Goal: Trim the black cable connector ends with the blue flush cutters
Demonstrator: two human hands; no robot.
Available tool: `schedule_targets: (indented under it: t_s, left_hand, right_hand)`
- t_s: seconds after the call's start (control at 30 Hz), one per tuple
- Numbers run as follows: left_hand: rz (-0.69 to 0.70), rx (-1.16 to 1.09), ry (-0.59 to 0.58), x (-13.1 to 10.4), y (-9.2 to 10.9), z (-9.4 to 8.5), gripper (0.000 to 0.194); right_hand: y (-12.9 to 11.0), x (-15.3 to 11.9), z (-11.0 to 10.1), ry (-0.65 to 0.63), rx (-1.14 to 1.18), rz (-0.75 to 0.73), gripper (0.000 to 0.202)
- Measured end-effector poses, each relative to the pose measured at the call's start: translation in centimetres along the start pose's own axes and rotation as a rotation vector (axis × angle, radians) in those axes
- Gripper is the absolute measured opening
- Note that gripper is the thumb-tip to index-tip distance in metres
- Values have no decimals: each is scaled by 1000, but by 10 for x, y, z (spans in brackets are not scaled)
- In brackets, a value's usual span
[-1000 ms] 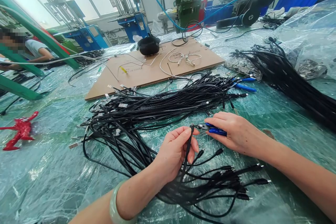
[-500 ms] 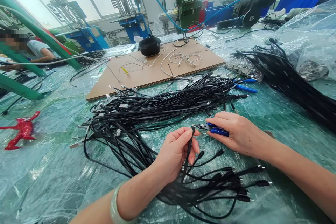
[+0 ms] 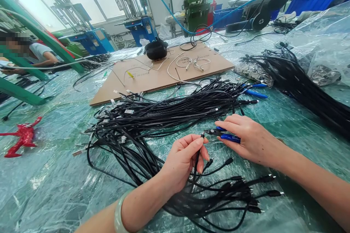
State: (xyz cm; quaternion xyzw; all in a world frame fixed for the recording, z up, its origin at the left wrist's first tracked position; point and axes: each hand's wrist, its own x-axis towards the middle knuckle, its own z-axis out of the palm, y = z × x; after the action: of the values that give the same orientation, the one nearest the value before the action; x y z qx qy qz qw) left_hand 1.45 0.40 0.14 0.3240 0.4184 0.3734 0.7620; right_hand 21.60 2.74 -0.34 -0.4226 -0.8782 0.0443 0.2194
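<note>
Between the thumb and fingers of my left hand [image 3: 184, 158] is the plug end of a black cable [image 3: 196, 160], its small metal tip pointing up. My right hand [image 3: 247, 138] grips blue-handled flush cutters [image 3: 229, 137], whose jaws lie right at the metal tip; whether they touch it I cannot tell. Below my left hand a bundle of black cables [image 3: 202, 204] spreads its plug ends to the right. Behind both hands a larger pile of black cables [image 3: 169, 107] lies across the table, with USB plugs at its left end.
Flat cardboard [image 3: 161, 74] bears white cables and a black object [image 3: 155, 49]. A blue-handled tool [image 3: 255, 93] lies by the pile's right end. More black cables [image 3: 306, 80] lie at right. A red figure [image 3: 23, 136] is at left, and another person [image 3: 41, 52] sits beyond green bars.
The plug in my left hand has turned slightly, so its metal tip shows more plainly. My right hand and the cutters have shifted a little to the right.
</note>
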Motion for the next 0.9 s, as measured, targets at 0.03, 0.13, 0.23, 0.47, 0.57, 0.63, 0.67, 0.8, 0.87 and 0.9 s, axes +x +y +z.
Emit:
schedule_targets:
  t_s: [0.03, 0.13, 0.23, 0.47, 0.57, 0.63, 0.67, 0.8, 0.87, 0.9]
  left_hand:
    - [1, 4, 4, 0, 0, 0, 21]
    - [10, 18, 14, 0, 0, 0, 20]
    - [27, 25, 21, 0, 0, 0, 20]
    - [38, 47, 27, 0, 0, -1, 19]
    - [30, 33, 26, -1, 0, 0, 18]
    - [23, 16, 10, -1, 0, 1, 18]
    - [18, 1, 2, -1, 0, 2, 19]
    - [-3, -72, -16, -2, 0, 1, 18]
    - [-4, -95, -29, -1, 0, 1, 18]
    - [-3, -102, -33, -1, 0, 0, 17]
  right_hand:
    - [0, 0, 0, 3, -3, -2, 23]
    - [0, 1, 0, 3, -9, -7, 23]
    - [1, 1, 0, -6, 3, 3, 24]
    - [-1, 2, 0, 15, 101, 59, 24]
    - [-6, 3, -1, 50, 245, 129, 24]
    - [-10, 4, -1, 59, 375, 208, 26]
    - [-13, 5, -1, 55, 445, 259, 27]
    - [-20, 7, 0, 20, 734, 395, 26]
    - [-22, 8, 1, -1, 830, 449, 23]
    - [-23, 8, 2, 4, 865, 472, 22]
